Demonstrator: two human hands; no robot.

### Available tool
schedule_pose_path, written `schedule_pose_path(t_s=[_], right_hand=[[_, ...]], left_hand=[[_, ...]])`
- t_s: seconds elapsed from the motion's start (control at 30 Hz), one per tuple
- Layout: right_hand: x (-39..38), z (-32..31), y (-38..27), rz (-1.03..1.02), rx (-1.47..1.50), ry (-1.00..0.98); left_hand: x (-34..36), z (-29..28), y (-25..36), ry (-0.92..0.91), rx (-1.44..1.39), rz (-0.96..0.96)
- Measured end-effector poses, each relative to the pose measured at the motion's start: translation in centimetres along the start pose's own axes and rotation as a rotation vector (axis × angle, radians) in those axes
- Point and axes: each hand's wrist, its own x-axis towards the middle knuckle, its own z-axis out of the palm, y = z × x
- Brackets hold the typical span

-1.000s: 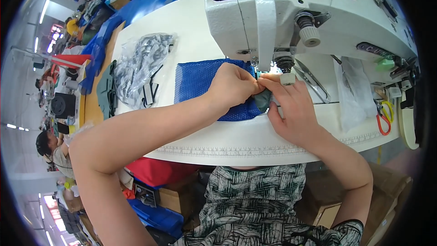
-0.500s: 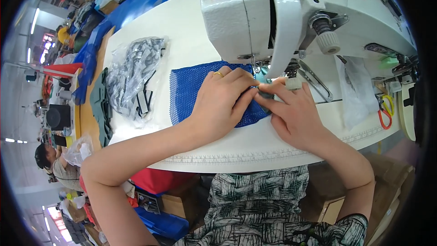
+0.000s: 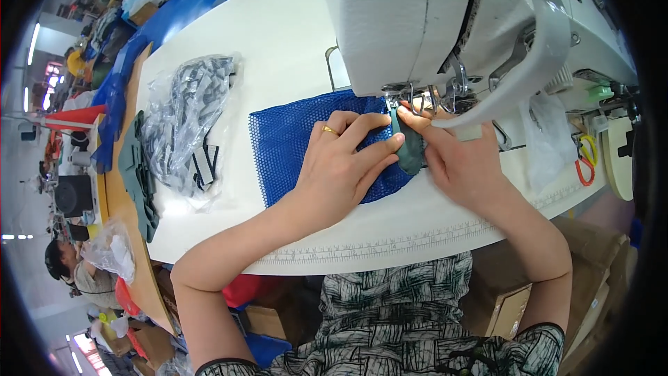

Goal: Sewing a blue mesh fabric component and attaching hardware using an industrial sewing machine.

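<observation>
Left hand (image 3: 341,167) in the head view is half-curled and palm down on the blue mesh fabric (image 3: 278,136), thumb and index slightly parted, so it's more pressing than clearly pinching. There's a gold ring (image 3: 330,129) on one finger. Right hand (image 3: 470,167) is bent too, index fingertip on the dark green piece (image 3: 412,150) right by the presser foot (image 3: 392,103); honestly can't tell if the thumb is gripping any of it from below.

The mesh lies pretty flat on the white table (image 3: 278,35), just left of and below the head of the white sewing machine (image 3: 383,21), and the green bit sits at its right end, between the two hands. Can't make out if its top end is actually under the foot.

Off to the left there's a clear plastic bag (image 3: 188,115) full of grey strips, then some green cut pieces (image 3: 136,174) near the edge. Over on the right, a whitish plastic bag (image 3: 546,143) and red-and-yellow-handled scissors (image 3: 585,167). A printed ruler scale (image 3: 362,246) runs along the near edge.
</observation>
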Motion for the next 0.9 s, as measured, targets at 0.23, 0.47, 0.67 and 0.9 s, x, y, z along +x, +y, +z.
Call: schedule_pose_path(t_s=[0.23, 0.47, 0.67, 0.9], right_hand=[[-0.2, 0.4, 0.8, -0.042, 0.038, 0.059], [-0.3, 0.5, 0.8, -0.035, 0.058, 0.087], [-0.2, 0.7, 1.0, -0.060, 0.066, 0.122], [-0.2, 0.8, 0.9, -0.024, 0.079, 0.129]], left_hand=[[-0.1, -0.5, 0.3, -0.073, -0.046, -0.036], [-0.2, -0.3, 0.2, -0.080, -0.042, -0.024], [-0.3, 0.1, -0.3, -0.020, -0.060, 0.027], [0.1, -0.2, -0.3, -0.054, -0.033, 0.031]])
